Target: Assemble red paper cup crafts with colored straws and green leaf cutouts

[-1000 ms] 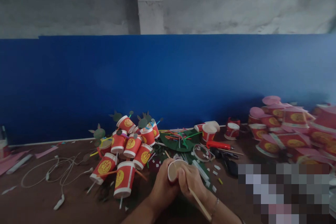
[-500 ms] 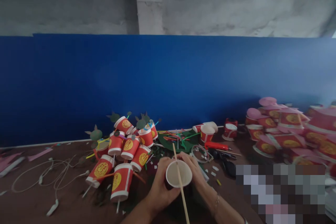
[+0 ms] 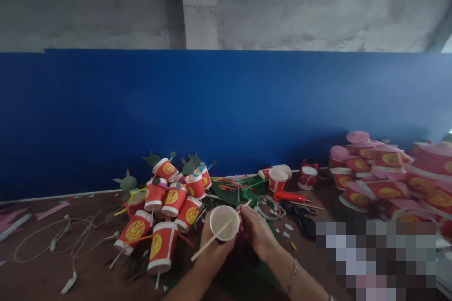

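My left hand (image 3: 215, 249) is wrapped round a paper cup (image 3: 223, 216), its white mouth turned up toward me. A thin wooden stick (image 3: 212, 241) lies slantwise over the cup's near rim and runs inside. Its other end shows beyond the right side of the rim, so it seems to pass through the cup wall. My right hand (image 3: 257, 231), with a bracelet at the wrist, pinches the stick close to that far end, right beside the cup. Left of my hands lies a pile of red paper cups (image 3: 163, 247) with yellow emblems, straws and green rabbit-like heads.
Colourful straws (image 3: 235, 182) lie on a green sheet behind my hands. Further right are an upright red cup (image 3: 278, 180), a red-handled tool (image 3: 291, 196), a tape ring (image 3: 269, 208) and pink-topped cups (image 3: 388, 160). A white cable (image 3: 74, 240) is at left; a blue partition (image 3: 212, 103) stands behind.
The stick has swung from nearly upright across the cup to a slant, its near end now at left. My right hand has left the cup's side for the stick; the cup moved slightly left.
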`<control>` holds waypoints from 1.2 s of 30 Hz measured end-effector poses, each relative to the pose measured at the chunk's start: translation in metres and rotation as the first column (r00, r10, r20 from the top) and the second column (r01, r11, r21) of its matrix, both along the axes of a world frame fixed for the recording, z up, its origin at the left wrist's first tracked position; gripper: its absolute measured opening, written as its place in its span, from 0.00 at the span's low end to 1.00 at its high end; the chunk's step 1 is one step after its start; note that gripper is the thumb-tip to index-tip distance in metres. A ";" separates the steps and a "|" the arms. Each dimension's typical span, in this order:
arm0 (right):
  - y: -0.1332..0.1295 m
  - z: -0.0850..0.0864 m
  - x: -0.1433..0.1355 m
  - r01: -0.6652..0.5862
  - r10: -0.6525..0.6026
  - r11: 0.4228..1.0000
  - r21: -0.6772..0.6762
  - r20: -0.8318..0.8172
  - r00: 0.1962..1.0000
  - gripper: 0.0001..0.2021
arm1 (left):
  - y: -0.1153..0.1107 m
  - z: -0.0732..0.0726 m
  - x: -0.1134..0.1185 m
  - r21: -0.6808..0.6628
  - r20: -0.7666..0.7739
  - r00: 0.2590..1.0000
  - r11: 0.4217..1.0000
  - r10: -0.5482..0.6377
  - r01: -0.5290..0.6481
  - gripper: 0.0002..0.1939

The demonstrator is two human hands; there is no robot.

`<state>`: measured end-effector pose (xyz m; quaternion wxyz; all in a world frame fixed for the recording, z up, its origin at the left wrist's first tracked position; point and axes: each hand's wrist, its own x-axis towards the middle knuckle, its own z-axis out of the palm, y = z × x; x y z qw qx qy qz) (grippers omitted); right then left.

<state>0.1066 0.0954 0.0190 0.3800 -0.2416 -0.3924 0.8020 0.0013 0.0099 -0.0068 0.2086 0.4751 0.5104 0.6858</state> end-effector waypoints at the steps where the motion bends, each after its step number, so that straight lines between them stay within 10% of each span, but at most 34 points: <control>1: 0.004 0.000 0.001 0.068 -0.069 0.998 0.012 0.015 0.998 0.15 | 0.000 0.001 -0.001 0.009 -0.034 0.999 0.999 0.040 -0.040 0.24; 10: 0.030 0.002 0.019 0.462 -0.470 0.878 0.121 0.045 0.881 0.15 | 0.000 -0.004 -0.004 -0.012 -0.017 0.997 0.997 0.072 -0.072 0.30; 25: 0.011 0.001 0.013 0.470 -0.501 0.850 0.238 0.090 0.861 0.18 | 0.001 -0.008 -0.020 -0.045 0.051 0.998 0.998 -0.031 0.034 0.28; 36: 0.007 -0.005 0.011 0.513 -0.551 0.818 0.259 0.102 0.828 0.19 | 0.003 -0.006 -0.018 -0.136 0.201 0.969 0.984 0.144 -0.118 0.34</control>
